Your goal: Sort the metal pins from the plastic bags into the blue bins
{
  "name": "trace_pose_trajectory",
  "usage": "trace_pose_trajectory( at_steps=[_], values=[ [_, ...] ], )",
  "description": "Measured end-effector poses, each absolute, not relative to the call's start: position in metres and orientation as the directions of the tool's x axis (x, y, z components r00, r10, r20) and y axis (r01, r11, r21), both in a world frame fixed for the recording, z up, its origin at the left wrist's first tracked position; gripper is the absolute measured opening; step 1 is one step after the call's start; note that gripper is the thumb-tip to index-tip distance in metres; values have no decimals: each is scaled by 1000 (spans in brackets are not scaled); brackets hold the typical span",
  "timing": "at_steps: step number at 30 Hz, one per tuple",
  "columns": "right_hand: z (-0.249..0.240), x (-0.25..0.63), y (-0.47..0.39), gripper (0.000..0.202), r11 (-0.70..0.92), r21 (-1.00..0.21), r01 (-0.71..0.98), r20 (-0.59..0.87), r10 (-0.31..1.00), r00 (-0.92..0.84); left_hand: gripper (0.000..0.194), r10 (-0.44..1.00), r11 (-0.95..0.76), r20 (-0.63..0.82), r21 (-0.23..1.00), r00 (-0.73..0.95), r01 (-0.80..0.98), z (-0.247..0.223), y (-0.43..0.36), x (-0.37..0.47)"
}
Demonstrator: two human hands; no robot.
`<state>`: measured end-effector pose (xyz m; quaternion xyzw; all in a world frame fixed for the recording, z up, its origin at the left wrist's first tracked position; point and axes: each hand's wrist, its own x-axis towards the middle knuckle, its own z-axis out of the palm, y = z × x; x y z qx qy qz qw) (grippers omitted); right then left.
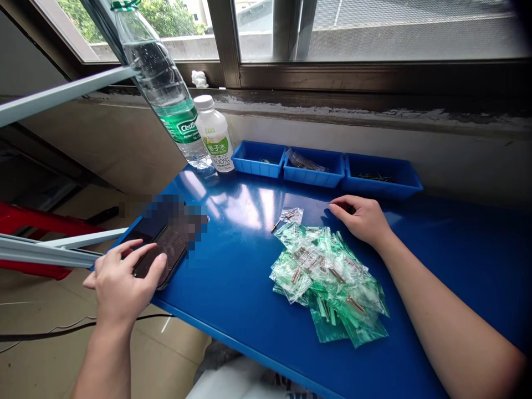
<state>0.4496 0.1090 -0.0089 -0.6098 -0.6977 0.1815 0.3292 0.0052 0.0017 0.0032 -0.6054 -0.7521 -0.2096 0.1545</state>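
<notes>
My left hand [124, 277] is at the table's left edge with its fingers spread, the fingertips over a dark phone [172, 249]. Part of the phone and the area around it is pixelated. On the blue table, my right hand [361, 220] rests with its fingers curled and thumb close to the index finger; whatever it may hold is hidden. Just left of and below it lies a pile of small clear and green plastic bags [328, 277] with copper-coloured metal pins inside. A separate small clear bag [292, 215] lies above the pile, a thin dark pin [275, 226] beside it.
Three blue bins stand along the wall: a left bin [257, 166], a middle bin [313, 176] holding a bagged item, and a right bin [382, 187] with thin metal pieces. A water bottle [166, 94] and a white coconut-water bottle [216, 138] stand at the back left corner.
</notes>
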Motion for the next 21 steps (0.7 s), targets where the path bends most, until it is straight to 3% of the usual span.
trace_pose_trajectory(
  at_steps=[7, 17, 21],
  values=[
    [-9, 449, 109, 24, 206, -660, 723, 254, 966, -44, 24, 893, -19, 448, 122, -38, 992, 3, 0, 3],
    [-9, 450, 109, 26, 215, -652, 727, 264, 963, -48, 37, 857, 189, 474, 78, -203, 979, -1, 3, 1],
    [-9, 449, 109, 25, 205, -658, 725, 251, 967, -45, 38, 841, 176, 499, 117, -211, 977, 2, 3, 5]
  ],
)
